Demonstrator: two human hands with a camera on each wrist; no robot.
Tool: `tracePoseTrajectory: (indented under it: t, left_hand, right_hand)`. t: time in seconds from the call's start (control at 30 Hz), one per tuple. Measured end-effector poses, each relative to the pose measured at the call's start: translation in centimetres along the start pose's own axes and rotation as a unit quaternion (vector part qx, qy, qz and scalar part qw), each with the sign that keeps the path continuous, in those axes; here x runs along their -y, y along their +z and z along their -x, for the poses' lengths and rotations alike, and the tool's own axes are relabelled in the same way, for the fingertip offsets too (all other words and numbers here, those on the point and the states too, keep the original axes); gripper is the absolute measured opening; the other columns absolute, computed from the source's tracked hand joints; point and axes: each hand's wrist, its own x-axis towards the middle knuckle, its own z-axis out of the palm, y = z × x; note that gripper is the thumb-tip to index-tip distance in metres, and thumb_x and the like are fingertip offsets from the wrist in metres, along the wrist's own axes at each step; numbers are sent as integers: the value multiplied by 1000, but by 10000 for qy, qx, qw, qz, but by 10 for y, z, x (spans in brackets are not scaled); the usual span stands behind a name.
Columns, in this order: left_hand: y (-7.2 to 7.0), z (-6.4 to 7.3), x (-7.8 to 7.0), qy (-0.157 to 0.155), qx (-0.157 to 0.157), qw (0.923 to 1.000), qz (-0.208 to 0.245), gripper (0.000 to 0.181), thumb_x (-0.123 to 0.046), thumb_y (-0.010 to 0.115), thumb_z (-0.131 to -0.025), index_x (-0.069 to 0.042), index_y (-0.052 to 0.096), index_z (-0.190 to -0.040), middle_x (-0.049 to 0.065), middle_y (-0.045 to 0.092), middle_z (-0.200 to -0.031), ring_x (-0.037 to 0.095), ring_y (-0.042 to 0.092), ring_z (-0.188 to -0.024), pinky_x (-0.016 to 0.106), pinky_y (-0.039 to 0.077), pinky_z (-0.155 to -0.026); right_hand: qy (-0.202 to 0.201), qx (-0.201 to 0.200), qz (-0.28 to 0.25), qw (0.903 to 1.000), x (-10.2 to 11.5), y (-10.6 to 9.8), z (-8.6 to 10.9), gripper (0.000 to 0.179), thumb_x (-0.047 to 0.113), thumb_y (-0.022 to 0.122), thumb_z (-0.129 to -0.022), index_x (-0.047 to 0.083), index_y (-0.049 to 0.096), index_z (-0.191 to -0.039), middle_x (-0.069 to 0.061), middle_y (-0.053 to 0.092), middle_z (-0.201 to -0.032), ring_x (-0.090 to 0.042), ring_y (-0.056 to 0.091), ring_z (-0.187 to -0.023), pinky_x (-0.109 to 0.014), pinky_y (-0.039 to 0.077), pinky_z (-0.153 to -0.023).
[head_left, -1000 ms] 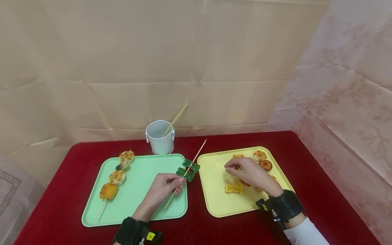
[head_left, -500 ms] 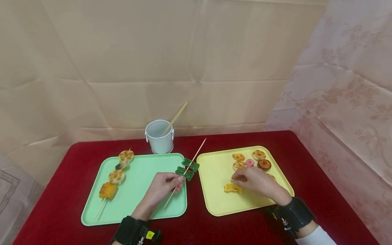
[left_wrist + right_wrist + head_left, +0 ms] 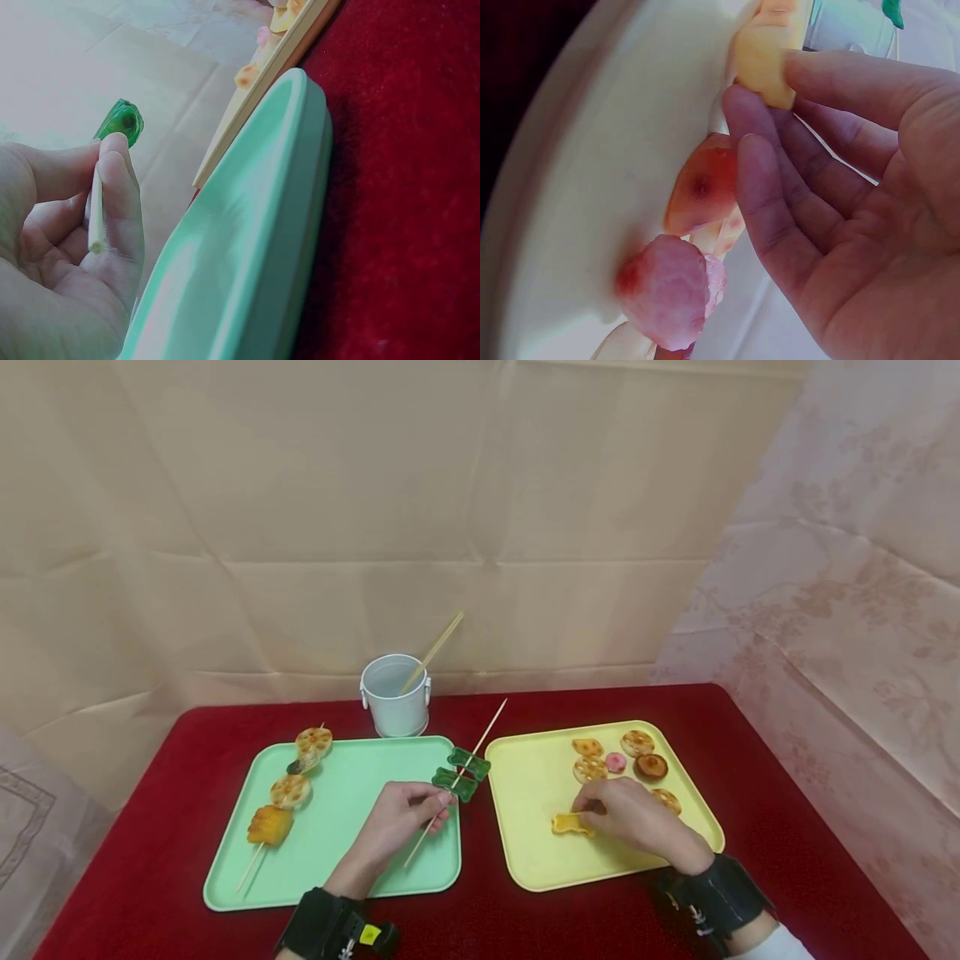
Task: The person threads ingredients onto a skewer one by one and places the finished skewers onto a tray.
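Observation:
My left hand [image 3: 408, 818] pinches a thin wooden skewer [image 3: 491, 720] between thumb and fingers, tilted up to the right over the green tray's edge. Two green toy pepper pieces [image 3: 469, 764] are threaded on it, just above the fingertips. In the left wrist view the skewer's blunt end [image 3: 95, 244] sticks out below the grip. My right hand [image 3: 630, 814] is low over the yellow tray [image 3: 528, 860], its thumb and index finger pinching the right end of a yellow toy pepper piece [image 3: 568, 823]. The right wrist view shows this yellow piece [image 3: 763, 60] between the fingertips.
Toy food lies on the yellow tray: browned round slices [image 3: 637, 743], a mushroom [image 3: 651, 767] and a pink piece [image 3: 616, 762]. A filled skewer with a corn piece [image 3: 270, 825] rests on the green tray [image 3: 352, 760]. Behind stands a white bucket [image 3: 397, 714] with sticks [image 3: 435, 647].
My right hand has come nearer over the yellow tray, uncovering the food behind it, and its fingers have closed on the yellow pepper piece. The left hand stays put with the skewer.

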Motion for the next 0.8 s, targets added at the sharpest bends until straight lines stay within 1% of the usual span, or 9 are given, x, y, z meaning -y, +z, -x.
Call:
tracePoseTrajectory:
  t: [0.13,0.27,0.33,0.37,0.47,0.57,0.6,0.7,0.8]
  left_hand:
    - [0,0,-1,-5,8,10000,55,24,-9,68,-101,14,73,-105,11,68,-77,13,61,-64,23,51,-61]
    - [0,1,-2,-22,13,10000,59,24,-9,68,-100,14,73,-105,11,68,-77,12,61,-64,23,51,-62]
    - [0,1,-2,-12,13,10000,30,24,-9,68,-100,14,73,-104,11,68,-77,12,61,-64,23,51,-62]
    - [0,1,-2,-13,11,10000,20,24,-9,69,-100,14,73,-104,11,68,-77,12,61,-64,22,51,-62]
    - [0,1,-2,43,29,10000,-2,23,-8,69,-100,14,73,-104,10,68,-77,12,61,-64,22,51,-62]
    - [-1,1,-1,96,50,9999,-23,23,-7,68,-100,14,73,-105,10,68,-77,12,61,-64,22,51,-62]
    - [-1,1,-1,104,54,9999,-29,23,-7,68,-100,14,73,-105,10,68,-77,12,61,-64,22,51,-62]
    - [-1,0,-1,115,52,9999,-53,22,-7,68,-100,14,73,-104,11,68,-77,12,61,-65,22,50,-62]
    - [-1,0,-1,117,35,9999,-51,22,-7,68,-100,14,73,-104,12,68,-78,12,61,-65,22,51,-62]
  right_hand:
    - [77,-90,30,9999,2,-3,-3,10,9,79,-88,18,77,-87,17,67,-80,0,56,-74,-25,48,-68]
    - [87,-370,-56,9993,8,-10,-10,7,10,79,-90,17,78,-90,14,70,-82,1,59,-70,-24,47,-62]
    - [204,-509,-217,9983,12,-14,-15,5,12,78,-92,16,79,-93,13,71,-82,-1,59,-63,-24,45,-58]
    - [318,-548,-330,9974,14,-15,-17,4,13,78,-93,16,79,-94,11,70,-78,-2,57,-59,-25,44,-54]
    - [721,-663,-649,9931,21,-18,-27,6,16,77,-94,15,78,-100,8,67,-77,-7,52,-53,-27,42,-52]
    - [973,-782,-864,9884,27,-20,-37,8,18,76,-95,15,78,-103,6,68,-79,-11,57,-61,-30,45,-57]
    - [1010,-853,-890,9872,29,-20,-40,9,19,76,-96,16,78,-104,7,70,-84,-12,58,-66,-31,46,-60]
    - [1041,-1037,-1025,9838,34,-22,-50,11,21,75,-97,16,78,-106,5,72,-88,-16,62,-76,-34,49,-65]
    - [1043,-1251,-1172,9797,38,-23,-60,12,23,74,-98,15,78,-106,4,74,-91,-18,65,-81,-34,51,-68]
